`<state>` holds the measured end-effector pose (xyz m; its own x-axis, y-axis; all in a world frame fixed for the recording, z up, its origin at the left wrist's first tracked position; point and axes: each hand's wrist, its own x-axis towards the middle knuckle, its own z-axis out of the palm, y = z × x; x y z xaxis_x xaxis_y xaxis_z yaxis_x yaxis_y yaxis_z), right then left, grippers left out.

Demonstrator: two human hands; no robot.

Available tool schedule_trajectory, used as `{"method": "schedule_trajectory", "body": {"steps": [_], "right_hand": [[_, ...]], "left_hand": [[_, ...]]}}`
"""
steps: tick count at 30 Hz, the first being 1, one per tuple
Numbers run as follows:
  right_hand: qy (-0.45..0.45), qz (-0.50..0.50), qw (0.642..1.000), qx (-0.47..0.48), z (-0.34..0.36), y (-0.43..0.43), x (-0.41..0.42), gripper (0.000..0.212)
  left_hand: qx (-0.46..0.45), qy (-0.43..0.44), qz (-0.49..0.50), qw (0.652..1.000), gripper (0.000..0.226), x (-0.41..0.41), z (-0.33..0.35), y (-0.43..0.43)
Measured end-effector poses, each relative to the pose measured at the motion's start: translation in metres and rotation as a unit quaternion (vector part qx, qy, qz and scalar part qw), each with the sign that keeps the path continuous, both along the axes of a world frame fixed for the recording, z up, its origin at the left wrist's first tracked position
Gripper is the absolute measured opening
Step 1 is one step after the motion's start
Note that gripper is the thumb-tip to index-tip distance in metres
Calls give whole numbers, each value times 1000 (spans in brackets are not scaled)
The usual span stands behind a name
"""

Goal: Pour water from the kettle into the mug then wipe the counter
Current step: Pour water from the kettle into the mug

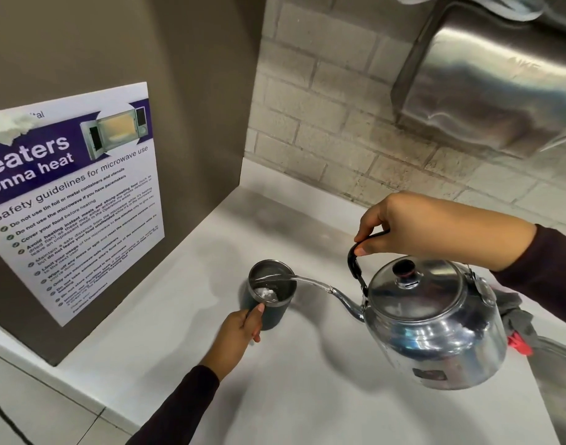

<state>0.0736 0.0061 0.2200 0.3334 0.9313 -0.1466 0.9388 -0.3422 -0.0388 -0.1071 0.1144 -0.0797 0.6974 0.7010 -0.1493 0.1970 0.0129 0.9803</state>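
A view looking down on a pale bench (307, 380) that runs into a corner of tiled wall. Near the middle stands a dark mug (270, 295) with a steel rim, upright on the bench. The left hand (243, 326) is wrapped around the near side of the mug, thumb resting by the rim, a dark sleeve reaching back toward the camera. To the right of the mug, a shiny metal kettle (435, 322) is held above the bench, tipped toward the mug. The right hand (429, 226) is closed around the kettle's black handle from above. A thin clear stream of water (294, 277) arcs from the kettle's spout over the mug's rim, and water shows inside the mug. Just behind the kettle, on the side away from the mug, lies a crumpled grey cloth (515, 316) with a red tag. Left of the mug, a brown panel carries a printed microwave safety poster (79, 200). Above the kettle, a steel dispenser (487, 85) is fixed to the wall.
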Motion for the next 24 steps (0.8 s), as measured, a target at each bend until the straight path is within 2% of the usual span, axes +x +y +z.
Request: {"method": "schedule_trajectory", "body": {"steps": [24], "right_hand": [[-9,11,1000,0,2,1,-1,15]], "left_hand": [[-12,4,2,1000,58,0,4,0]]}}
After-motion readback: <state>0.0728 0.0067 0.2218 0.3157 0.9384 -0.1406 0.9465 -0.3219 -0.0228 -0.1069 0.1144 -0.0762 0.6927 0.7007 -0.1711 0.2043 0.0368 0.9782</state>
